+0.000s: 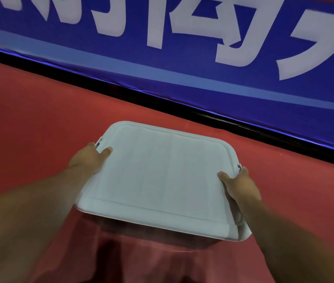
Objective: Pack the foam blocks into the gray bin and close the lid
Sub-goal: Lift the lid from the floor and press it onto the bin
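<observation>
A: Where does it stand?

B: The lid (pixel 160 176) lies on top of the bin (pixel 158 231), which sits on the red desk (pixel 29 119) just short of the blue banner (pixel 182 58). No foam blocks show; if they are packed, they are under the lid, and I cannot see in.

A: And the hands?

B: Both are closed on the lid's short ends. The left hand (pixel 89 160) has its thumb laid on top near the far left corner, fingers curled under the rim beside a small latch (pixel 99 142). The right hand (pixel 241 184) mirrors it on the right edge, thumb on top, by the other latch (pixel 239 167).

A: Is it shut?

B: I'd judge not fully. The near right corner looks to overhang the bin wall, though the picture is blurred there, so I cannot be sure the lid sits square.

A: So how to finish it well?

B: Square the lid first, so its rim drops over the bin's rim on all four sides. Then press down evenly with both palms, not one end before the other, or the opposite end may lift. After that, work the two latches together.

A: Any risk?

B: Pinched fingertips under the rim, and a block standing proud inside that would stop the lid seating. If it rocks, lift and check rather than force it.
</observation>
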